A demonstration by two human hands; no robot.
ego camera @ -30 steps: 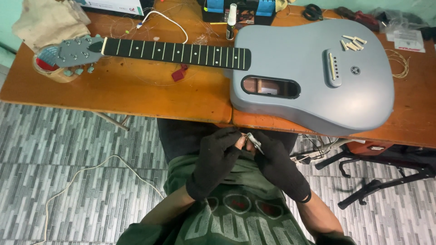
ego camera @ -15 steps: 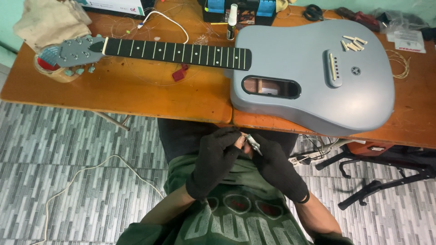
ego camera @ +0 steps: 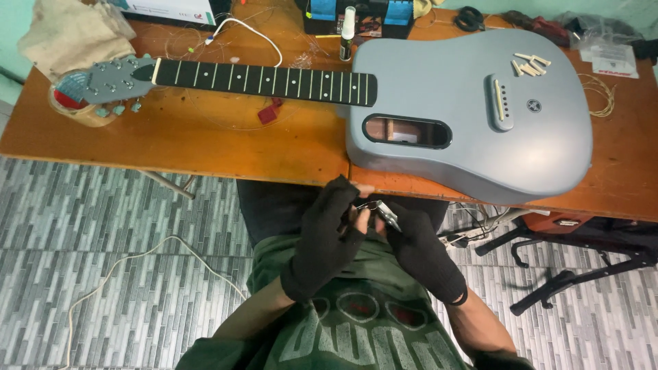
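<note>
a: both hands are low, over the lap. the left hand [ego camera: 327, 236] in its black fingerless glove is curled shut, bare fingertips pinched on a small metal tool [ego camera: 385, 214]. the right hand [ego camera: 421, 250] is closed too, gripping the same tool from the other side.

b: so where does that sit against the bench?

a: just below the near edge of the wooden table [ego camera: 205, 147], right under the lower curve of the grey guitar [ego camera: 473, 109]. the guitar body overhangs that edge a little.

b: how would you handle it well?

a: keep the pinch near the tool's tip, wrists resting against the body, and work close in. i'd judge lifting straight up risks knocking the guitar's underside.

b: open room?

a: left of the hands there's bare tiled floor with a loose white cable [ego camera: 130, 274]. to the right, a black stand [ego camera: 569, 267] crowds in, so i'd swing elbows leftward.
</note>
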